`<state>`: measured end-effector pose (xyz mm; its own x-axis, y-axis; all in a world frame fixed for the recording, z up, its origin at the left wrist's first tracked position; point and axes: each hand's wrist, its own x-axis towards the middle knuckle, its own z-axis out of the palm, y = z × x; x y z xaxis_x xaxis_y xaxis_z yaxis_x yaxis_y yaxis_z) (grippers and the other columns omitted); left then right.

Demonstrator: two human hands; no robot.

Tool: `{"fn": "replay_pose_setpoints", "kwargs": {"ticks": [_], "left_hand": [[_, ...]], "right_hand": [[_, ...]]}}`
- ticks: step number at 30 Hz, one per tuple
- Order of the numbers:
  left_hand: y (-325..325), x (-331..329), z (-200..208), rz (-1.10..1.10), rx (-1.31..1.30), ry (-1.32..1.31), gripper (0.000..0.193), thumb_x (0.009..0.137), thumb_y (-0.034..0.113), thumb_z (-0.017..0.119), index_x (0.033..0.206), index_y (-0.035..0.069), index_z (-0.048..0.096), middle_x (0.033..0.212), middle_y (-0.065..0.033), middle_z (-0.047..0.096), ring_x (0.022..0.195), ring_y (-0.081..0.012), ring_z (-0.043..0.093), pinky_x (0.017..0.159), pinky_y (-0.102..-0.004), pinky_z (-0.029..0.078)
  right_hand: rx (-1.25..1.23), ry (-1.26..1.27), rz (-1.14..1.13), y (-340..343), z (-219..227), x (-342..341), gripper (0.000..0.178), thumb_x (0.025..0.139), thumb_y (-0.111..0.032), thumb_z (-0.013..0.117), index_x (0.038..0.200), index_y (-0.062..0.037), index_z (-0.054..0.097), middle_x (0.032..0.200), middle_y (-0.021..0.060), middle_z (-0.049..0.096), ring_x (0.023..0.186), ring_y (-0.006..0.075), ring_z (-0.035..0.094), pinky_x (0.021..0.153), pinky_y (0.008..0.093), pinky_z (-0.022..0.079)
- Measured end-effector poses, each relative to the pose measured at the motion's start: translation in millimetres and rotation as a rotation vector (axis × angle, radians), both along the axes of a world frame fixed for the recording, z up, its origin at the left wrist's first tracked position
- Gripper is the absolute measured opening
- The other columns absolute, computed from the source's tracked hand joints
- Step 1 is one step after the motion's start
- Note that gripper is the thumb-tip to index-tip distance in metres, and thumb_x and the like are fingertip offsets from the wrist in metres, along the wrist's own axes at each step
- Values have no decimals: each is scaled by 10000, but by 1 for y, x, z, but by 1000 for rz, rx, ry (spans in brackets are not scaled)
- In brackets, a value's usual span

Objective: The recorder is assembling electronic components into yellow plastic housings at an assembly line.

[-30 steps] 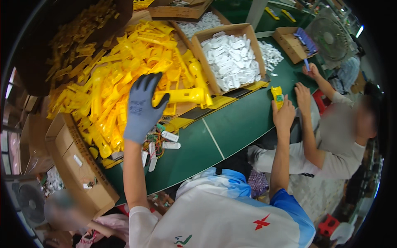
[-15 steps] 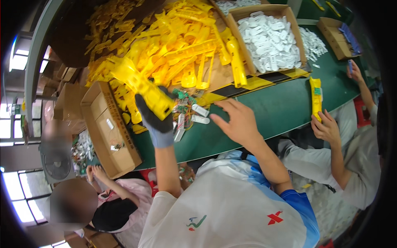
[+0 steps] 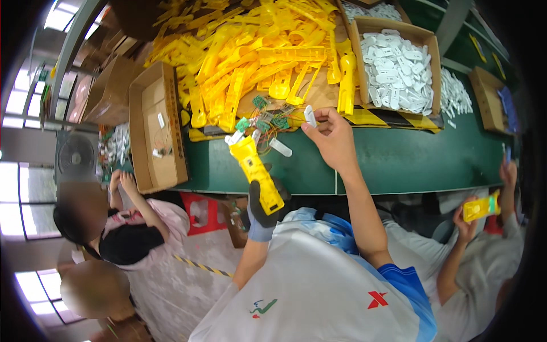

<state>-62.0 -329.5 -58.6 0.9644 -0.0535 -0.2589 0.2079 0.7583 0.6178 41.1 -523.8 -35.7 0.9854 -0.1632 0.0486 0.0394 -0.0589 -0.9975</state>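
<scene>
A dark glove covers my left hand, which grips a long yellow plastic housing by its lower end, just off the table's near edge. My right hand is bare and pinches a small white plastic piece between thumb and fingers. Between the hands lies a tangle of green circuit boards with thin coloured wires. A second white piece rests at its near side. Whether wires run from the pinched piece to the boards is hard to make out.
Behind is a large heap of yellow housings. A cardboard box of white parts stands at the back right, and a shallow cardboard box at the left. Striped tape edges the heap. Co-workers sit on both sides; the right one holds a yellow housing.
My left hand has brought the yellow housing back from the heap, toward me. My right hand, empty before, now holds a white piece. The view has shifted.
</scene>
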Motion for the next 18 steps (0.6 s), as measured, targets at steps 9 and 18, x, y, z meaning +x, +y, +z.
{"fn": "replay_pose_setpoints", "kwargs": {"ticks": [9,18], "left_hand": [[-50,-16,-14,159,-1,-64,563,972,437,543,1401,107,387,934,-84,606,831,-209,600,794,-374,503],[-24,0,16,181,347,-235,600,910,5,594,1450,49,337,1275,-115,561,1107,-199,590,927,-275,497]], "right_hand": [[337,-221,-141,-26,37,-26,250,895,-74,685,1101,47,610,883,82,670,774,96,617,702,212,484],[-206,-427,10,-33,78,-84,162,884,-57,654,1013,29,699,806,108,688,684,146,597,654,260,470]]}}
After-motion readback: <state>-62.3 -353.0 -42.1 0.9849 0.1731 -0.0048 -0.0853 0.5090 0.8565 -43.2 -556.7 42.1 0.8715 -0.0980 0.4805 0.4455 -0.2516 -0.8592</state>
